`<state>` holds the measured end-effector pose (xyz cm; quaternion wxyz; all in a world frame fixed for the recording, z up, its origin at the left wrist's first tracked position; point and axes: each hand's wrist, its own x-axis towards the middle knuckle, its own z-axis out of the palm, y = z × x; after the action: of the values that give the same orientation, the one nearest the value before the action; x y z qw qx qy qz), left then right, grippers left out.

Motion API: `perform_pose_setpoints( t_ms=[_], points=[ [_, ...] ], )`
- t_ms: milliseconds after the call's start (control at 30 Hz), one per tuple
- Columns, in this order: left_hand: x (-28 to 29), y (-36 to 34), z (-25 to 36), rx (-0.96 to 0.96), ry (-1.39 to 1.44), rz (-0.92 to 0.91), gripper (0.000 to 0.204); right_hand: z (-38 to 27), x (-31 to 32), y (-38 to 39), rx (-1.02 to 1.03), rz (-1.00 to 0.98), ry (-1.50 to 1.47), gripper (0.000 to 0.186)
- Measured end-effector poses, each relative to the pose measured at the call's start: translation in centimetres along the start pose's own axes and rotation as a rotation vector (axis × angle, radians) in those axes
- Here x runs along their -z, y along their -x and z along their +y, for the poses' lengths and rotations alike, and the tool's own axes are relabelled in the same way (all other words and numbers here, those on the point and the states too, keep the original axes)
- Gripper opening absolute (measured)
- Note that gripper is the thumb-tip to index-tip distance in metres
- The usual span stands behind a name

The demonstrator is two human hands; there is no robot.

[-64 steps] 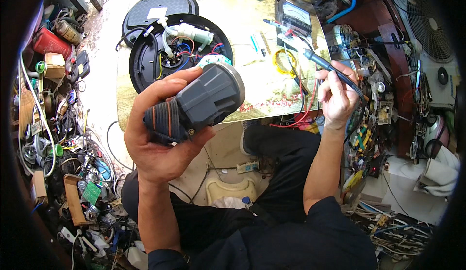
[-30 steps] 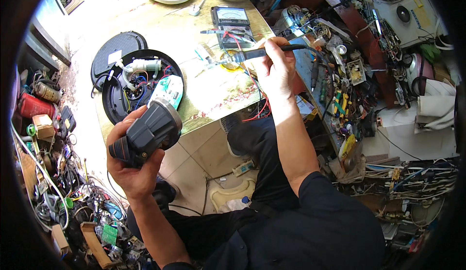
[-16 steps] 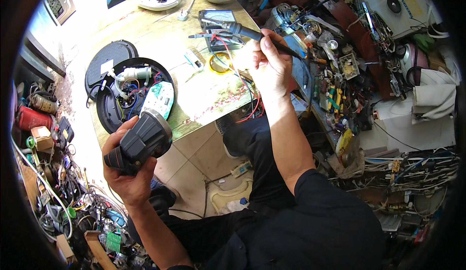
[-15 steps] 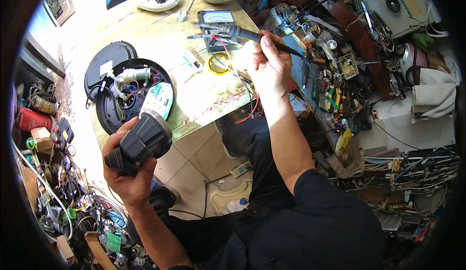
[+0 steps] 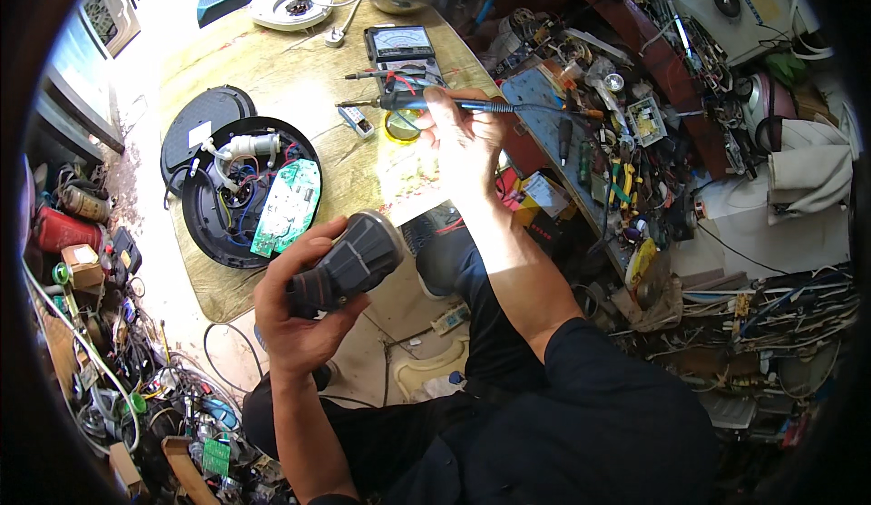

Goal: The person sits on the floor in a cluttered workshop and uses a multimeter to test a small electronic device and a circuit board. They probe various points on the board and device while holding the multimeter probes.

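My left hand (image 5: 295,337) is wrapped round a black flashlight (image 5: 354,264) with a wide rim, held off the near edge of the table. Its lens face is turned away from view. Between the fingers and thumb of my right hand (image 5: 467,151) is a soldering iron (image 5: 404,101) with a blue handle, its metal tip pointing left over the table. A yellow-rimmed spool (image 5: 392,135) lies just below the iron, partly behind my hand. Beside the tip is a small white-and-grey box (image 5: 357,122). An analog multimeter (image 5: 399,44) with probes stands farther back.
On the wooden table (image 5: 227,292), an opened round black housing (image 5: 195,233) holds a green circuit board (image 5: 290,201) and wires. Its dark round cover (image 5: 195,110) lies behind. A white round fixture (image 5: 288,6) sits at the back. Tools and parts crowd a blue bench (image 5: 535,97) on the right.
My left hand has carried the flashlight to the right, away from the black housing. My right hand has moved left and down, bringing the soldering iron lower and leveller.
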<state>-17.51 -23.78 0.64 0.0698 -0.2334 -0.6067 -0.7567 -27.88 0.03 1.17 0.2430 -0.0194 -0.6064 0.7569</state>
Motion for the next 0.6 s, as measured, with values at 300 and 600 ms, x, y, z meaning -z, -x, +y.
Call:
perform_pose_setpoints(
  t_ms=[300, 600],
  points=[
    [-1.8, -0.7, -0.5, -0.01, 0.022, -0.027, 0.065, 0.6, -0.7, 1.3, -0.007, -0.061, 0.045, 0.016],
    [-2.2, -0.6, -0.2, 0.018, 0.075, -0.04, 0.069, 1.3, -0.5, 1.4, 0.234, -0.138, 0.276, 0.019]
  ],
)
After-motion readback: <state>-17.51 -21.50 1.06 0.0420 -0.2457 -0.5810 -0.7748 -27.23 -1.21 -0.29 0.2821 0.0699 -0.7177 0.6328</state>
